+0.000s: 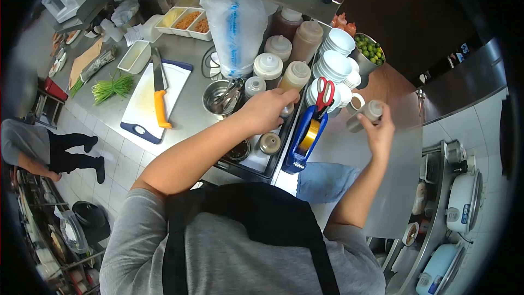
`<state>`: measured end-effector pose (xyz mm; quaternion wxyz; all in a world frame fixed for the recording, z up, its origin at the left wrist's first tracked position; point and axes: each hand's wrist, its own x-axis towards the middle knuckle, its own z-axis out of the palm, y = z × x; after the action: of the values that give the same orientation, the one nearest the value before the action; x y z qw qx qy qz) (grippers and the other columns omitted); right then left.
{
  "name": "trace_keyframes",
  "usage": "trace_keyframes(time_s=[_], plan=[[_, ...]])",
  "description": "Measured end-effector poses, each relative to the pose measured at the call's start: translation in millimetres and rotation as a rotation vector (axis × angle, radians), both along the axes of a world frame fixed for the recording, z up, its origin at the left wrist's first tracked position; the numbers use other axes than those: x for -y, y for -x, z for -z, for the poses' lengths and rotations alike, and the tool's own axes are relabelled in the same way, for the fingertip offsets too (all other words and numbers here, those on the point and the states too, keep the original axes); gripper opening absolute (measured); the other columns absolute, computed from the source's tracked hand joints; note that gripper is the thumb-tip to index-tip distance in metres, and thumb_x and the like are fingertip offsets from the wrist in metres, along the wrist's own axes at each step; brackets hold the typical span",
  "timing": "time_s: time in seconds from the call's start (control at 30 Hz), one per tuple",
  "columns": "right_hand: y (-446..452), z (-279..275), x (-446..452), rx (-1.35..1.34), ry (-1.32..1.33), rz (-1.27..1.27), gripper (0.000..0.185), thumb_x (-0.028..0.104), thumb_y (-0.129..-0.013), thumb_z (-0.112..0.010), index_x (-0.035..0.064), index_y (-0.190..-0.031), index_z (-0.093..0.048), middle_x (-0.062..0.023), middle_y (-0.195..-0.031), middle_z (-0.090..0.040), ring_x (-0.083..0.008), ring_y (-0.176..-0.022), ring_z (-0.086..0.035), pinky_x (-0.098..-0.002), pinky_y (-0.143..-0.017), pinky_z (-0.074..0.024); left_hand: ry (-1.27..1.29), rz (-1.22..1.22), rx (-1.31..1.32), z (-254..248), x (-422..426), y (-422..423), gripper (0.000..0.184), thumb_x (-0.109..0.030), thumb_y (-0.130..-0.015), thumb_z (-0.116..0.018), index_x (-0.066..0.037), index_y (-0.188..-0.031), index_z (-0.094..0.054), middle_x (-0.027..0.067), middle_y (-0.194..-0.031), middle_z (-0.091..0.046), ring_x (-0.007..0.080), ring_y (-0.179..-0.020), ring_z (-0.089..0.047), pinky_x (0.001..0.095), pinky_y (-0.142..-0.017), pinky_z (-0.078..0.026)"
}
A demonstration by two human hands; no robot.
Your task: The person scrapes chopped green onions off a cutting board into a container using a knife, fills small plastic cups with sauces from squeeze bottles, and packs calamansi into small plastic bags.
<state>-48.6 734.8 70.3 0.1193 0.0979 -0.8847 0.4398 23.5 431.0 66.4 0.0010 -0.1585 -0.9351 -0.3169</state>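
Bottle, held in our right hand between bowls and the worktop's right edge, could strike those if swung left; our left hand, grip unclear, could topple crowded bottles along the tray's right edge.

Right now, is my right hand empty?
No, your right hand holds a bottle, to the right of the tape dispenser.

Left hand palm-down, perhaps half-curled; right hand in a grip.
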Motion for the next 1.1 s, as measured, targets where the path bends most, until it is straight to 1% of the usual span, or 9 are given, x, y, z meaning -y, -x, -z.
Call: trace_keyframes(time_s=[0.1, 0.23, 0.37, 0.47, 0.57, 0.67, 0.93, 1.03, 1.1], plan=[[-19.8, -54.6, 14.8, -0.021, 0.105, -0.111, 0.051, 0.008, -0.072, -0.077, 0.0064, -0.116, -0.052, -0.0107, -0.102, -0.065, -0.0153, -0.094, -0.060, -0.0293, -0.082, -0.0486, 0.016, 0.073, -0.012, -5.6, 1.6, -5.6, 0.054, 0.000, -0.062, -0.074, -0.012, -0.108, -0.047, 0.0156, -0.099, -0.060, 0.0375, -0.095, -0.060, 0.0449, -0.080, -0.049], [-20.1, -63.4, 55.1, 0.005, 0.394, -0.479, 0.057, 0.002, -0.070, -0.078, 0.0090, -0.119, -0.049, -0.0068, -0.109, -0.060, -0.0139, -0.098, -0.058, -0.0291, -0.086, -0.0490, -0.006, 0.144, 0.019, -9.4, 2.3, -16.4, 0.055, 0.000, -0.060, -0.076, -0.012, -0.107, -0.048, 0.0147, -0.097, -0.062, 0.0373, -0.092, -0.061, 0.0451, -0.077, -0.050], [-6.7, -40.5, 101.4, 0.142, 0.275, -0.657, 0.058, 0.004, -0.068, -0.079, 0.0101, -0.118, -0.050, -0.0052, -0.109, -0.059, -0.0176, -0.098, -0.059, -0.0307, -0.085, -0.0495, 0.033, 0.149, 0.082, -15.8, 6.5, -18.1, 0.054, 0.000, -0.058, -0.078, -0.011, -0.105, -0.052, 0.0140, -0.094, -0.063, 0.0362, -0.092, -0.061, 0.0437, -0.078, -0.049], [-1.3, -32.9, 124.3, -0.004, -0.032, -0.735, 0.055, 0.000, -0.069, -0.076, 0.0093, -0.117, -0.052, -0.0050, -0.111, -0.060, -0.0179, -0.105, -0.057, -0.0313, -0.086, -0.0477, 0.062, 0.165, 0.089, -12.8, 11.9, -16.6, 0.053, 0.000, -0.058, -0.078, -0.012, -0.105, -0.055, 0.0123, -0.097, -0.063, 0.0352, -0.093, -0.061, 0.0426, -0.079, -0.049], [8.2, -20.5, 133.8, -0.184, -0.145, -0.797, 0.054, 0.001, -0.064, -0.076, 0.0083, -0.113, -0.054, -0.0070, -0.109, -0.059, -0.0242, -0.103, -0.058, -0.0328, -0.084, -0.0476, 0.070, 0.174, 0.059, -13.0, 14.1, -16.7, 0.054, 0.002, -0.058, -0.077, -0.012, -0.106, -0.056, 0.0105, -0.102, -0.060, 0.0345, -0.096, -0.060, 0.0420, -0.081, -0.049], [15.3, -5.2, 139.1, -0.098, -0.247, -0.862, 0.055, 0.003, -0.063, -0.076, 0.0086, -0.113, -0.054, -0.0101, -0.111, -0.058, -0.0293, -0.102, -0.058, -0.0349, -0.084, -0.0480, 0.025, 0.199, 0.037, -12.5, 14.8, -16.3, 0.054, 0.003, -0.059, -0.075, -0.012, -0.108, -0.056, 0.0107, -0.106, -0.057, 0.0339, -0.099, -0.058, 0.0410, -0.083, -0.049], [-0.9, -1.4, 125.9, -0.165, -0.190, -0.658, 0.058, -0.001, -0.066, -0.073, 0.0093, -0.119, -0.054, -0.0105, -0.111, -0.053, -0.0270, -0.097, -0.058, -0.0332, -0.078, -0.0497, -0.199, 0.115, 0.107, -31.8, 39.8, -33.2, 0.060, 0.007, -0.064, -0.069, -0.009, -0.119, -0.051, 0.0114, -0.103, -0.055, 0.0266, -0.096, -0.059, 0.0356, -0.080, -0.051], [-26.9, -30.8, 109.2, -0.045, -0.097, -0.524, 0.059, -0.001, -0.067, -0.071, 0.0096, -0.122, -0.053, -0.0119, -0.112, -0.052, -0.0306, -0.095, -0.057, -0.0360, -0.082, -0.0497, -0.198, 0.085, 0.075, -30.8, 50.6, -61.8, 0.056, -0.003, -0.065, -0.076, -0.005, -0.115, -0.051, 0.0113, -0.101, -0.054, 0.0241, -0.095, -0.059, 0.0327, -0.080, -0.052], [-43.4, -29.0, 108.8, 0.026, -0.101, -0.713, 0.058, -0.001, -0.067, -0.070, 0.0103, -0.121, -0.053, -0.0119, -0.113, -0.052, -0.0308, -0.096, -0.058, -0.0362, -0.081, -0.0504, -0.135, 0.007, 0.016, -14.6, 43.7, -79.2, 0.060, -0.013, -0.061, -0.083, -0.005, -0.111, -0.051, 0.0130, -0.102, -0.056, 0.0279, -0.095, -0.060, 0.0350, -0.080, -0.051]])
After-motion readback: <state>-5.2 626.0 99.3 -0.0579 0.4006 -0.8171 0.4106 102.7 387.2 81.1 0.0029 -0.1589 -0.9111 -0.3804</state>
